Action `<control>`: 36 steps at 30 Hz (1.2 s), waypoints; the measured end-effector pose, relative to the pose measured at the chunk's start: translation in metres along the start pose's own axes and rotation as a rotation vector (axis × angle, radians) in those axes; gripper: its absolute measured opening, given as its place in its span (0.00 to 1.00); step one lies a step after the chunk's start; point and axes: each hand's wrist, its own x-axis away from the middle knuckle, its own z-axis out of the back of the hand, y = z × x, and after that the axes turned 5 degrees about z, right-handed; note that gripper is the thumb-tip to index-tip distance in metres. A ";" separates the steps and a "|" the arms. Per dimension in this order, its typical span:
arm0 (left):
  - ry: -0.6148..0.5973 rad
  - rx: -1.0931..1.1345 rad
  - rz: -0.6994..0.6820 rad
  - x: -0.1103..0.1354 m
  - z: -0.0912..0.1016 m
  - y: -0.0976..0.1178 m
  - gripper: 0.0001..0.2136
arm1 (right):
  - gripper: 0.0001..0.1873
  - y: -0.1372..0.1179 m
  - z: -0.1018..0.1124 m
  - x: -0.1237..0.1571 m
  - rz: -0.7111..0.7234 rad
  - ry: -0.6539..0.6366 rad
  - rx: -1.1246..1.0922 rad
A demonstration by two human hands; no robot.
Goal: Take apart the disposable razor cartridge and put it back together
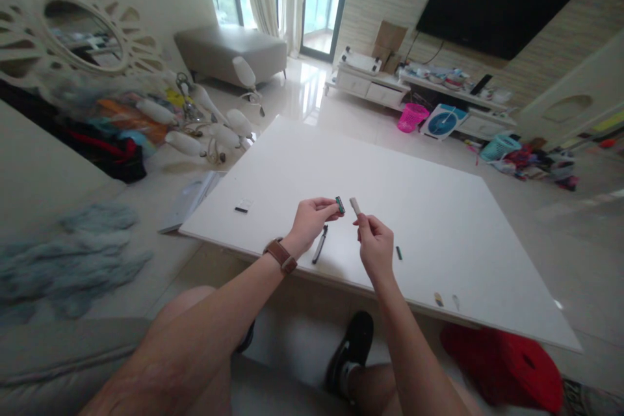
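Observation:
Between the thumb and fingers of my left hand (312, 220) is a small green and black razor head (340, 206). My right hand (376, 242) grips a pale, slim stick with a wider end (355, 205), perhaps a small brush; its kind is too blurred to tell. The stick's upper end points toward the razor head, with a small gap between them. On the white table (414, 195) below my left hand lies a dark razor handle (320, 245). A small dark green strip (399, 253) rests to the right of my right hand.
A small black and clear piece (241, 209) lies on the table's left part. Near the front right edge are a brown and dark piece (439, 299) and a small clear item (456, 301). A red stool-like object (502, 364) stands below that edge; lamp parts (224, 136) lie beyond the left side.

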 end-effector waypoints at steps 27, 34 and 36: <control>0.008 0.026 0.012 0.000 -0.002 0.001 0.11 | 0.28 -0.008 0.029 -0.004 -0.255 -0.187 -0.821; -0.002 0.014 0.011 0.001 -0.002 0.000 0.12 | 0.31 -0.006 0.021 -0.009 -0.246 -0.139 -0.710; -0.008 0.007 0.010 0.001 -0.003 0.001 0.12 | 0.31 -0.002 0.017 -0.012 -0.246 -0.039 -0.581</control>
